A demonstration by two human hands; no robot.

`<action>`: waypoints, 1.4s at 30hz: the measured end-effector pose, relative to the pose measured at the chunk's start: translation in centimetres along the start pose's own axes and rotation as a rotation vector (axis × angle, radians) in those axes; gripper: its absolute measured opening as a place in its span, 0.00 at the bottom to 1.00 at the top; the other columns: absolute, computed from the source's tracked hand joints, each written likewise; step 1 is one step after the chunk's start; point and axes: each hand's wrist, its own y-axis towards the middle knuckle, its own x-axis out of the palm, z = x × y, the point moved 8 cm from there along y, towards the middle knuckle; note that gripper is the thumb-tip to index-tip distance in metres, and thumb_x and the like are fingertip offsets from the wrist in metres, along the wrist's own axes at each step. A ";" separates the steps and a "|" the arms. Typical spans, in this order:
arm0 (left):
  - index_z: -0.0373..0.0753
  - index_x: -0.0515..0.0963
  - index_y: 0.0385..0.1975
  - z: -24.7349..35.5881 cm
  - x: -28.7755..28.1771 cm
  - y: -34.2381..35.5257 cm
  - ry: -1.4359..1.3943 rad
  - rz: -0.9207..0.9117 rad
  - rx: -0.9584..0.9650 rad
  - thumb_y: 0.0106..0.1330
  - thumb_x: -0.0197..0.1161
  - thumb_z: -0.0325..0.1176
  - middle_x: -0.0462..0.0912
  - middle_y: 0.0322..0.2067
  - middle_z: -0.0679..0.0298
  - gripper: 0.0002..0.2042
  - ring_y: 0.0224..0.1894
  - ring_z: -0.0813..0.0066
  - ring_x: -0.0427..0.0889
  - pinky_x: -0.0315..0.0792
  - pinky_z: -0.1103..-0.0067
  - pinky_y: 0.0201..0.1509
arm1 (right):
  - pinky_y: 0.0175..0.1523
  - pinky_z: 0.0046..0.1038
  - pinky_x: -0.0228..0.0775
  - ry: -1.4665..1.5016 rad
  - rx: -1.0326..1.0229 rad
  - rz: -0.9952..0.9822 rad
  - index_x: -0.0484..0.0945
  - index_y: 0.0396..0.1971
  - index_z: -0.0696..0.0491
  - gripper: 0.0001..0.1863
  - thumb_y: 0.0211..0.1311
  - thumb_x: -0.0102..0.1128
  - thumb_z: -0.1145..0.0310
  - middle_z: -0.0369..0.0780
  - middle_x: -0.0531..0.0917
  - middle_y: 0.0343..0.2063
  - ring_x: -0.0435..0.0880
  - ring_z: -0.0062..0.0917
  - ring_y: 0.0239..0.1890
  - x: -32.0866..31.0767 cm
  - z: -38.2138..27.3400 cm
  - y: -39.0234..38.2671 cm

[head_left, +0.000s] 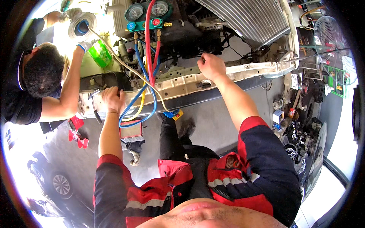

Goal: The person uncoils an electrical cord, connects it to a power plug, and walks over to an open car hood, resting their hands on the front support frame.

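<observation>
My left hand [112, 99] rests with bent fingers over the edge of the car's pale front crossmember [171, 87], left of the looped hoses. My right hand [211, 66] is curled at the crossmember's upper edge, right of the hoses; what its fingers hold, if anything, is hidden. A manifold gauge set [149, 19] with two dials hangs above the engine bay, its red [152, 68], blue [138, 60] and yellow [141, 100] hoses running down between my hands. A ribbed silver radiator or condenser [243, 19] lies at the upper right.
A co-worker [42, 76] leans in at left, near a green container [99, 53] and a funnel-like part [83, 26]. Below are an air filter [130, 130], red stands [78, 138] and a parked car [53, 186]. A fan [327, 41] and assorted parts stand at right.
</observation>
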 end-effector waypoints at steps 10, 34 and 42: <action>0.40 0.70 0.19 0.2 -0.3 0.1 -0.019 0.006 -0.029 0.52 0.63 0.35 0.75 0.24 0.61 0.09 0.34 0.56 0.76 0.68 0.64 0.46 | 0.43 0.44 0.77 -0.012 0.002 0.035 0.80 0.29 0.53 0.15 0.62 0.54 0.56 0.44 0.85 0.33 0.85 0.43 0.36 0.4 0.1 0.1; 0.41 0.74 0.22 -0.3 -0.3 -0.1 -0.016 0.024 -0.064 0.52 0.63 0.37 0.76 0.24 0.60 0.08 0.35 0.55 0.77 0.69 0.63 0.48 | 0.48 0.43 0.76 -0.022 0.026 -0.067 0.81 0.38 0.52 0.16 0.63 0.52 0.56 0.45 0.85 0.40 0.84 0.43 0.43 0.6 -0.1 0.1; 0.41 0.74 0.21 -0.2 -0.5 -0.1 -0.019 0.027 -0.068 0.51 0.63 0.37 0.76 0.24 0.60 0.08 0.34 0.55 0.77 0.69 0.63 0.47 | 0.48 0.43 0.76 -0.038 0.016 -0.018 0.81 0.38 0.52 0.15 0.63 0.52 0.57 0.45 0.85 0.40 0.84 0.43 0.43 0.6 -0.1 0.2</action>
